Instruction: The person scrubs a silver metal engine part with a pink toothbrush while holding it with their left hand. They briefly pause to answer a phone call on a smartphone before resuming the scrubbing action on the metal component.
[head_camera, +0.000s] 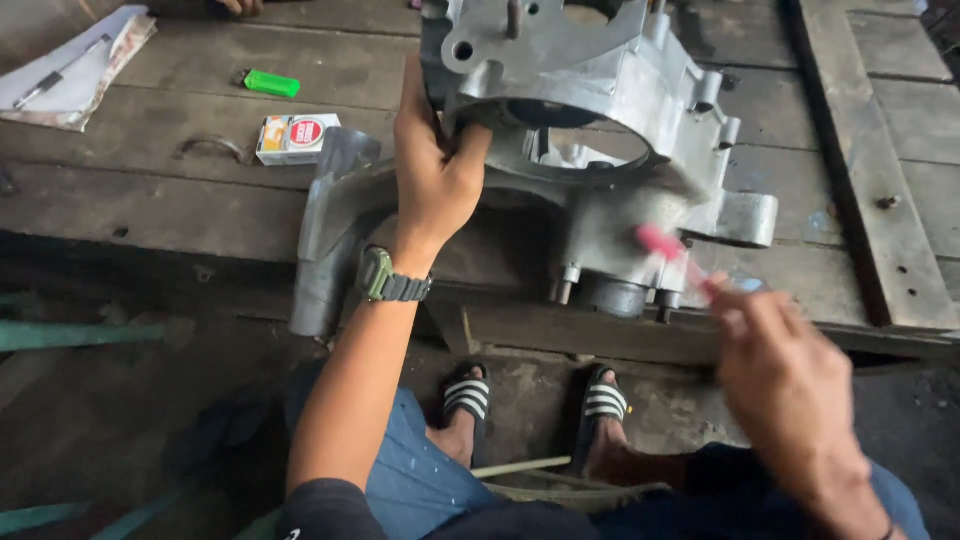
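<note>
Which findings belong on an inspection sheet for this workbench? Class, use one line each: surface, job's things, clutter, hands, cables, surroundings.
Surface: worn wooden bench, dark and stained.
Job's things: grey metal engine casing at the bench edge; pink-handled brush, blurred.
Clutter: green lighter, small red-and-white box, papers with pen.
Hands: left hand grips the casing's rim; right hand holds the brush against the casing.
Cables: nothing seen.
Surroundings: dirt floor, striped sandals, another person's hand at the top edge.

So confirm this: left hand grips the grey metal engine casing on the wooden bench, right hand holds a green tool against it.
Wrong on one point: the tool in the right hand is pink-red, not green, as the head view shows. The left hand does grip the grey casing on the wooden bench.
</note>
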